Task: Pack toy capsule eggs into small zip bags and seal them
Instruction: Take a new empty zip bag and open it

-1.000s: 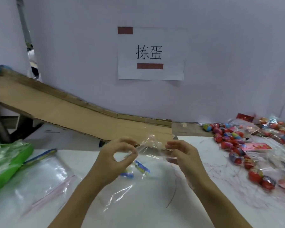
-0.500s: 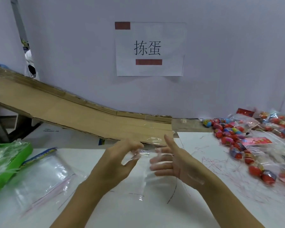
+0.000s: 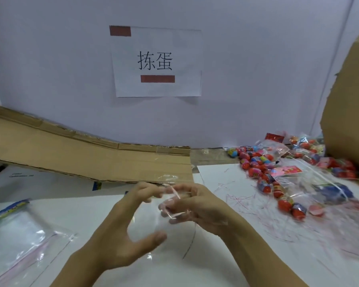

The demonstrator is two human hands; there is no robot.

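Both our hands are in at a clear zip bag, just above the white table.

Off to the right we see clear bags [image 3: 327, 189] holding red and blue capsule eggs [image 3: 255, 160], with more eggs loose beside them; at left lies a flat stack of zip bags [image 3: 19, 235], contents not visible. The small zip bag [image 3: 153, 220] between our hands is transparent, creased, with a thin pink strip at its mouth. Our left hand [image 3: 120, 230] is spread wide, thumb apart from fingers, fingertips at the bag's top. Our right hand [image 3: 197, 206] has fingers loosely curled into the mouth; how firmly it grips, we cannot tell.
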